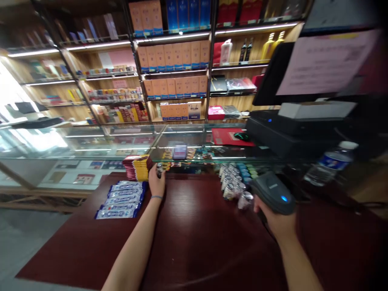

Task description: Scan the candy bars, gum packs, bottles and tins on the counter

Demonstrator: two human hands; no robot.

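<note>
My left hand is closed around a small silver-topped container at the far edge of the dark red-brown counter. Touching or just left of that hand stands a stack of red and yellow packets. Nearer lies a row of blue and white sachets, overlapping one another. My right hand grips a dark barcode scanner, its blue light lit. Left of the scanner's head are rows of small silver-topped containers, with one separate container in front. Their labels are too blurred to read.
A glass display case runs behind the counter. To the right stand a monitor with a pink sheet, a black box-like unit and a water bottle. A mouse lies on a red mat. Shelves hold boxes.
</note>
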